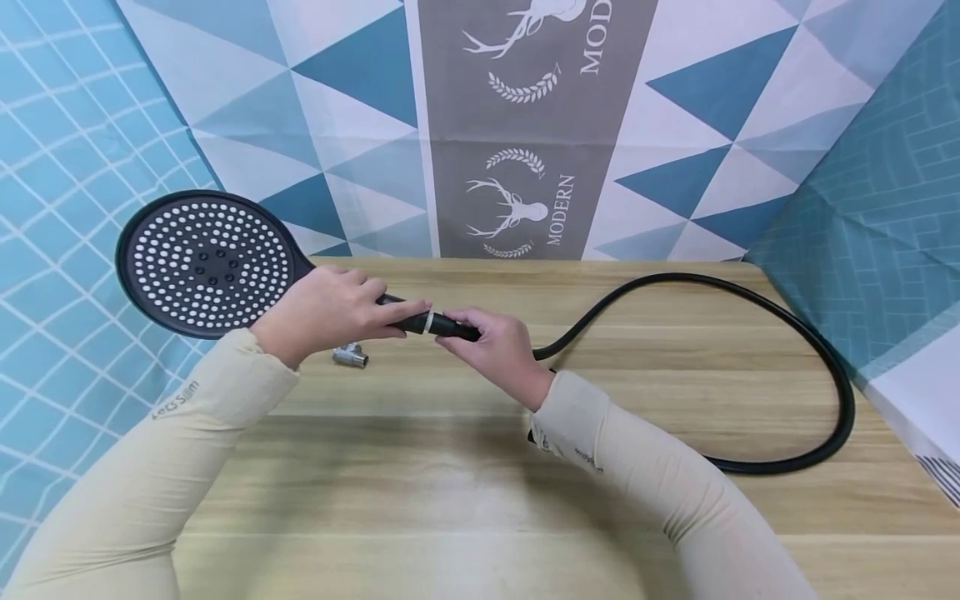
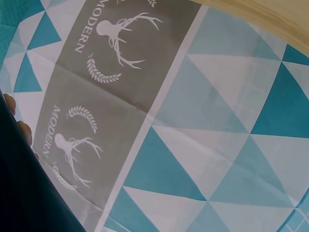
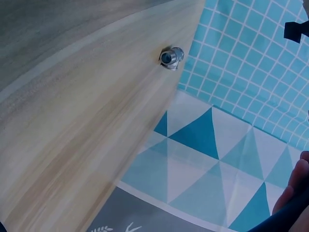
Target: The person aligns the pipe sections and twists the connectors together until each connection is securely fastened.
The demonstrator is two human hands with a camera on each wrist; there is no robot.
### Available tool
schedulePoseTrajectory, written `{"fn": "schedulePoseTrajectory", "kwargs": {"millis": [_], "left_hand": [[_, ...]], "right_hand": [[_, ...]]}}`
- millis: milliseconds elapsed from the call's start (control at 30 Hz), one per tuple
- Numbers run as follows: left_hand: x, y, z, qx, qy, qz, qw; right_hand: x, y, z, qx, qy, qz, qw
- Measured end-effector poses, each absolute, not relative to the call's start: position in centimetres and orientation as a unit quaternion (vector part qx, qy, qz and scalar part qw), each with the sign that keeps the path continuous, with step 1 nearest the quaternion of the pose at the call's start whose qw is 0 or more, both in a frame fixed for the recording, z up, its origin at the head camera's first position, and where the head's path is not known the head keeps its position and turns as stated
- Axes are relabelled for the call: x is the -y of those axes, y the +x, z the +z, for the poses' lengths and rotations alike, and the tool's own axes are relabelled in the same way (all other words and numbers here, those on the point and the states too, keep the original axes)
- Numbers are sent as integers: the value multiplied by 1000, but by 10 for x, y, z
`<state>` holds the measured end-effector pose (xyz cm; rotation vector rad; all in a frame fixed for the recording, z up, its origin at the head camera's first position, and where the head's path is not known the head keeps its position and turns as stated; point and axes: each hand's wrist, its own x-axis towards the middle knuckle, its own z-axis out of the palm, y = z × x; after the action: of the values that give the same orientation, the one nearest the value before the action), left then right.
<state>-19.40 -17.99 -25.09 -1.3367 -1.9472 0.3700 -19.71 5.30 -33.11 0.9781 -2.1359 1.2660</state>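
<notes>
A large black shower head [image 1: 213, 265] with white nozzles faces up at the left of the head view. My left hand [image 1: 330, 310] grips its handle, with the fingers wrapped around it. At the handle's lower end shows a pale ring, where it meets the black end fitting of a hose [image 1: 750, 282]. My right hand [image 1: 498, 346] pinches that fitting between thumb and fingers. Both hands hold the joined pieces above the wooden table [image 1: 420, 500]. In the left wrist view, only some fingertips [image 2: 25, 131] show past a dark shape.
A small chrome fitting [image 1: 350, 356] lies on the table behind my left forearm, also seen in the right wrist view. The hose loops across the table's right side. Patterned sheets [image 1: 517, 150] hang along the back and both sides.
</notes>
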Motion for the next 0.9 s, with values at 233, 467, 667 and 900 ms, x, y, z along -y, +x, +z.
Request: {"fn": "schedulePoseTrajectory", "kwargs": {"millis": [233, 467, 667, 900], "left_hand": [[179, -193, -253, 749, -526, 145, 376], [179, -194, -251, 749, -523, 152, 377], [179, -194, -250, 752, -521, 154, 372], [180, -194, -252, 752, -525, 156, 367]], "right_hand": [[-54, -197, -335, 776, 364, 454, 243], [-54, -200, -334, 767, 378, 438, 277], [-54, -200, -332, 773, 371, 423, 292], [-54, -198, -331, 783, 376, 410, 279]]}}
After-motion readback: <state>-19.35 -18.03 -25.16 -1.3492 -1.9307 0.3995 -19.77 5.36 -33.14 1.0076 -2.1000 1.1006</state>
